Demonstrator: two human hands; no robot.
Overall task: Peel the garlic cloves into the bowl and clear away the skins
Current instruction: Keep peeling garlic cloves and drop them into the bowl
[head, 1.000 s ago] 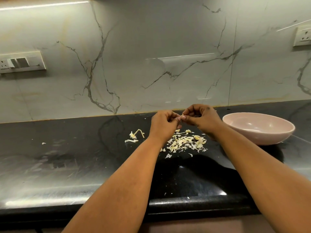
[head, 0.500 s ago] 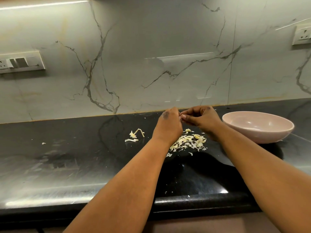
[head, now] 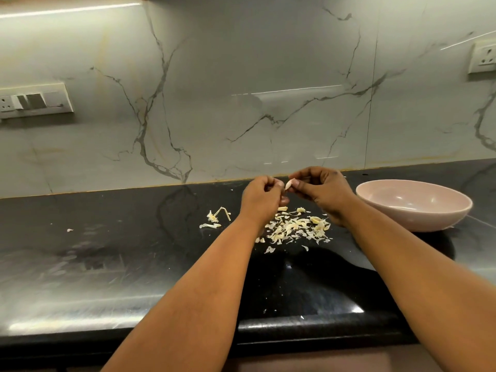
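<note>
- Our right hand (head: 323, 193) pinches a pale garlic clove (head: 288, 184) at its fingertips, up over the black counter (head: 107, 251), w/ the skin pile below.
- Our left hand (head: 261, 200) sits just beside it, fingers curled tight; it may hold a scrap of skin, but we cannot tell from this angle.
- Change vs. half a sec ago: hands were pressed together at the tips w/ the clove hidden; now they have parted a little & the clove shows bare between them.
- We read that as skin coming off, so this clove looks close to done. Judgement only.
- Pink bowl (head: 418, 218) stands to our right, near the right wrist, not touching. What we see of its inside looks bare, but the near part is hidden by the rim.
- Skins (head: 292, 229) lie in a loose heap under the hands; a stalk & few bits (head: 217, 217) lie apart to the left, one fleck (head: 69, 230) farther off.
- Next, prob.: drop the clove in the bowl; skins are not yet cleared.
</note>
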